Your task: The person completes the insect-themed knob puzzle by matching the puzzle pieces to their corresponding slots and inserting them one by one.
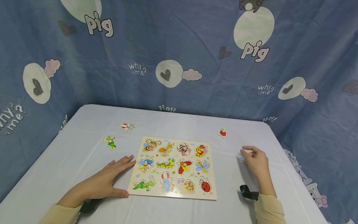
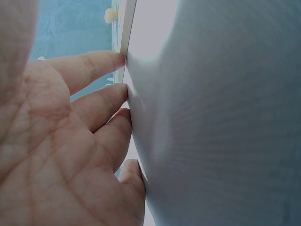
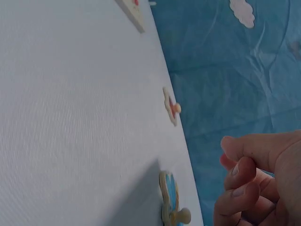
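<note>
One left hand (image 1: 103, 180) is touching the puzzle board's (image 1: 194, 159) left edge, fingers outstretched; the right hand (image 1: 255, 159) is hovering empty, fingers loosely curved, above the blue piece (image 3: 171, 189) on the desk's (image 1: 173, 123) right: probably light, stiff, best pinched by its knob (image 3: 185, 216)!

White glare low on the puzzle board (image 1: 174, 178), wrist views dimmer, the left apparently soft

From here it looks like a curtained-off booth: printed blue cloth (image 1: 195, 96) surrounds a white-covered table (image 1: 84, 155).
</note>
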